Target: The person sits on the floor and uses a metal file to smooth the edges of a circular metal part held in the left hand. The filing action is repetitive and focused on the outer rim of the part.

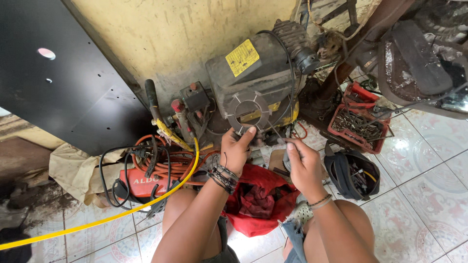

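My left hand is raised and grips the lower rim of a grey metal ring with radial slots, held up in front of a grimy machine. My right hand is close beside it, fingers pinched on a thin metal tool that points up toward the ring. Both wrists wear bracelets. My knees show at the bottom of the view.
A red cloth bag lies between my knees. At the right are a red tray of drill bits and a black pouch of tools. Left: orange coiled hose, yellow hose, black panel. White patterned tile floor.
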